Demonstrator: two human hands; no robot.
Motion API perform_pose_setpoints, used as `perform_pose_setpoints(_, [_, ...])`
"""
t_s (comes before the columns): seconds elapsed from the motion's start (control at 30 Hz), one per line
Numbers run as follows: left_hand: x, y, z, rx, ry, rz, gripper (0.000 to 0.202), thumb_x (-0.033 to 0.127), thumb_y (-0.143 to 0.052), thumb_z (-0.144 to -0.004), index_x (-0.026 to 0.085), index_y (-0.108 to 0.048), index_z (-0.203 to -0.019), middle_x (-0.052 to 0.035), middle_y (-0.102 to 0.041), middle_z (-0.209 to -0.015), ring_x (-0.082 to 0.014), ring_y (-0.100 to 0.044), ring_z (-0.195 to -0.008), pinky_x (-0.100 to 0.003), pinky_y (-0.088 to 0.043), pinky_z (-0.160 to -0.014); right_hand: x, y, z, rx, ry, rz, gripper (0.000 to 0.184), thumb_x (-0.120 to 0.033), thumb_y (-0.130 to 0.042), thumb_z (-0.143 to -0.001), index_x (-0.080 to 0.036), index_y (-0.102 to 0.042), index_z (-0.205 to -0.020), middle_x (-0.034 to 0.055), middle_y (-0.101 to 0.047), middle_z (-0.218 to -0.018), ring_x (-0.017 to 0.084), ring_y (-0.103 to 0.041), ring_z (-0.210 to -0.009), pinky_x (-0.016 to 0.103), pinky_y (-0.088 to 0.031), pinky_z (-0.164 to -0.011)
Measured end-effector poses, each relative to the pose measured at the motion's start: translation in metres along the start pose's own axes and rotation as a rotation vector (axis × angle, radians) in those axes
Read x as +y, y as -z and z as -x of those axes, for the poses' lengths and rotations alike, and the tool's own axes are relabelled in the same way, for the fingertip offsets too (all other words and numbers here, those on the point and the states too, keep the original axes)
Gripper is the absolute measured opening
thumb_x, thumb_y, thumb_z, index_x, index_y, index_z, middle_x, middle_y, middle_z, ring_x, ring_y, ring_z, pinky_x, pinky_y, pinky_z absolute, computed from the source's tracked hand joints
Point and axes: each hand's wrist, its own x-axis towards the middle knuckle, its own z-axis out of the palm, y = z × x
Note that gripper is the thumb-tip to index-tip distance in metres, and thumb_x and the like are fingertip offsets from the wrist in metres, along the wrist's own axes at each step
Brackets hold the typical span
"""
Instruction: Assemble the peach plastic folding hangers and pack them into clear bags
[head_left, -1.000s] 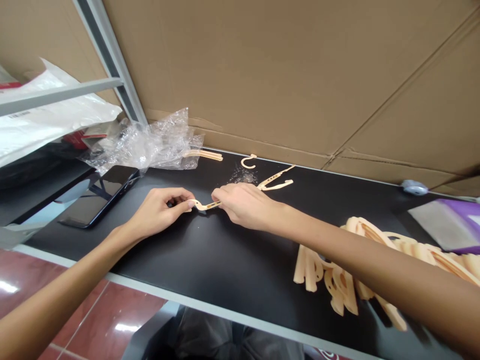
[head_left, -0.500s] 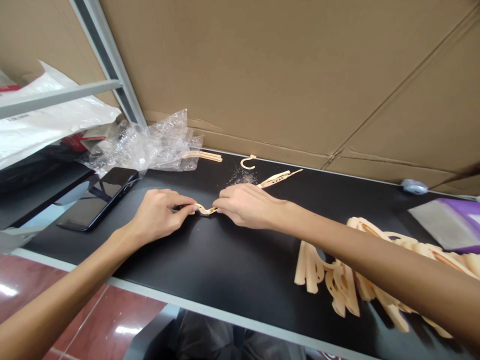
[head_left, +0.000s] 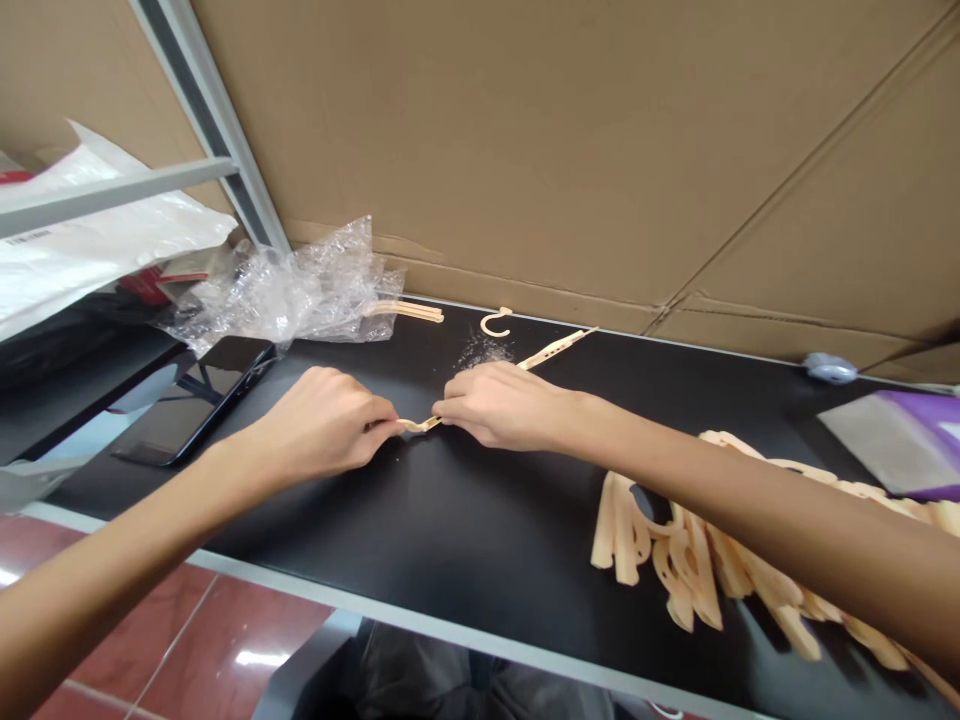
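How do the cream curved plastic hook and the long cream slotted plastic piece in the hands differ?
The cream curved plastic hook lies untouched on the black tabletop; the long cream slotted plastic piece is held by the left hand and right hand. The hook is short and bends round, while the slotted piece is longer, its far part straight. Both share a cream colour.

Slim part runs from left hand to right hand, sticking out past the right one. On the desk: crumbs behind right hand, hook behind those. Strips left of hook — ends at the plastic wrap. Phone in front of wrap. Parts pile far right, packet behind it — cardboard along the back.
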Motion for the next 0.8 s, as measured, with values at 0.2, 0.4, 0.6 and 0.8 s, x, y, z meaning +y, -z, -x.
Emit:
perform_pose_setpoints(0.2, [-0.009,0.005,-0.009,-0.123,-0.071,0.203,0.025,0.035,-0.061,-0.096,0.023,-0.080,-0.084,-0.0022,-0.077,-0.069,-0.0139,-0.067,-0.057,-0.025,-0.037,-0.056,0.004,-0.003,0.005,0.031,-0.004,0.016,0.025,-0.010,-0.051,-0.096,-0.016,-0.073,-0.107,0.0112,-0.071,-0.098,0.019,-0.063,-0.081,0.032,-0.024,-0.061])
perform_pose_setpoints(0.4, [-0.010,-0.007,-0.009,-0.047,-0.116,0.360,0.030,0.034,-0.054,-0.101,0.019,-0.078,-0.091,-0.0026,-0.079,-0.080,-0.0137,-0.070,-0.067,-0.023,-0.043,-0.063,0.009,-0.011,0.005,0.095,0.039,0.008,0.024,-0.012,-0.051,-0.099,-0.018,-0.072,-0.109,0.0099,-0.071,-0.098,0.019,-0.063,-0.083,0.032,-0.027,-0.062])
perform_pose_setpoints(0.6, [-0.010,-0.011,-0.018,-0.126,-0.138,0.391,0.029,0.032,-0.054,-0.100,0.019,-0.076,-0.087,-0.0014,-0.073,-0.072,-0.0125,-0.064,-0.062,-0.023,-0.040,-0.060,0.013,-0.011,0.007,0.065,0.037,0.033,0.025,-0.013,-0.048,-0.101,-0.016,-0.071,-0.112,0.0093,-0.070,-0.099,0.020,-0.063,-0.085,0.033,-0.027,-0.063])
perform_pose_setpoints(0.8, [-0.012,-0.012,-0.015,-0.122,-0.046,0.516,0.035,0.039,-0.054,-0.101,0.018,-0.075,-0.082,0.0016,-0.066,-0.065,-0.0087,-0.055,-0.055,-0.021,-0.038,-0.055,0.012,-0.009,0.009,0.045,0.044,0.002,0.025,-0.011,-0.048,-0.101,-0.015,-0.070,-0.111,0.0105,-0.070,-0.102,0.020,-0.063,-0.087,0.032,-0.031,-0.065])
